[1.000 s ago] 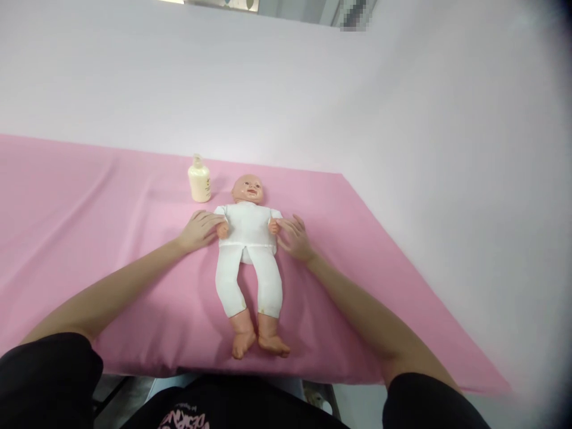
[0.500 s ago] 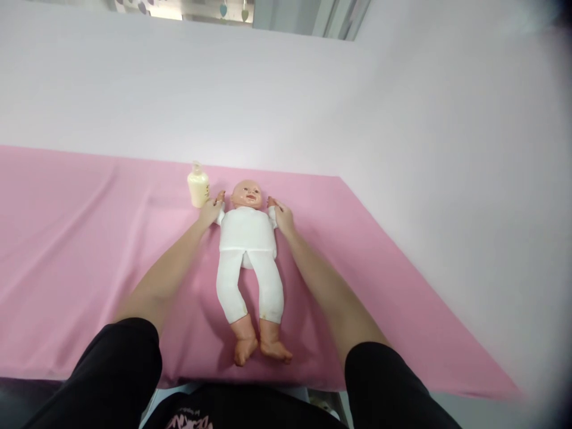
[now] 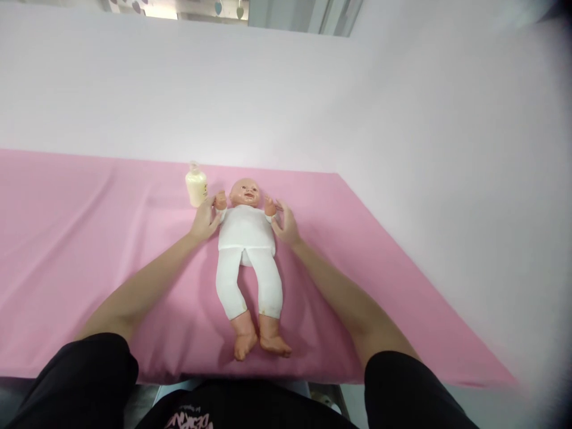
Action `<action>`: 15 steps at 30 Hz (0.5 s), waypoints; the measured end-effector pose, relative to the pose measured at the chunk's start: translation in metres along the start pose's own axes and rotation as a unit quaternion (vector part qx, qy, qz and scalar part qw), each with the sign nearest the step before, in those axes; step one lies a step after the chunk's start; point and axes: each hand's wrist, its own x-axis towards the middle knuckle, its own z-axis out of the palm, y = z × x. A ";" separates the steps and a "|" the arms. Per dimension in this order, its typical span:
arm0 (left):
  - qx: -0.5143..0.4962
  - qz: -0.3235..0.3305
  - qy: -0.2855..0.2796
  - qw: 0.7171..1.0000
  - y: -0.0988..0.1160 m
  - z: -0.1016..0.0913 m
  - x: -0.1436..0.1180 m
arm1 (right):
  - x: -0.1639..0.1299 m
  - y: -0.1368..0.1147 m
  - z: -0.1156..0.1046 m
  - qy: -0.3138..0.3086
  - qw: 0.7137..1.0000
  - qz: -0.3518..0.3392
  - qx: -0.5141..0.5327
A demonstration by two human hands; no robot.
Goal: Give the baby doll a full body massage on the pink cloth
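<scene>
A baby doll (image 3: 247, 229) in a white top and white trousers lies on its back on a pink cloth (image 3: 111, 256), head toward the wall and bare feet toward me. My left hand (image 3: 205, 220) is beside the doll's arm on the left, thumb and fingers apart, the thumb close to its white sleeve. On the other side, my right hand (image 3: 286, 224) has its fingers spread beside the doll's other arm, thumb near the cuff. Whether the fingertips touch the arms I cannot tell. Just past my left hand stands a pump bottle (image 3: 196, 187) of pale yellow liquid.
A white wall (image 3: 201, 95) rises behind the cloth-covered surface and along its right side. Heart-shaped ornaments (image 3: 240, 11) hang in an opening at the top. The surface's front edge runs close to my body.
Both hands have loosened from the doll's hands and drawn slightly outward, fingers spreading. The doll's small hands show more fully now. My elbows have moved outward.
</scene>
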 end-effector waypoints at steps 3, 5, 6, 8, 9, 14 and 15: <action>0.070 0.094 -0.055 0.992 0.008 -0.011 -0.020 | -0.015 -0.004 -0.013 -0.042 0.993 -0.088 -0.071; 0.092 0.149 -0.098 0.980 0.008 -0.015 -0.031 | -0.023 -0.004 -0.019 -0.069 0.984 -0.139 -0.090; 0.099 0.167 -0.115 0.974 0.007 -0.016 -0.036 | -0.026 -0.004 -0.021 -0.083 0.979 -0.160 -0.094; 0.108 0.181 -0.135 0.968 0.005 -0.017 -0.040 | -0.029 -0.003 -0.023 -0.105 0.972 -0.185 -0.100; 0.109 0.176 -0.137 0.969 0.005 -0.016 -0.039 | -0.029 -0.004 -0.023 -0.111 0.971 -0.186 -0.104; 0.084 0.039 -0.074 0.993 0.004 0.001 -0.013 | -0.007 -0.007 -0.011 -0.065 0.987 -0.099 -0.107; 0.062 0.007 -0.048 0.997 0.003 0.007 -0.004 | 0.000 -0.008 -0.006 -0.048 0.992 -0.075 -0.094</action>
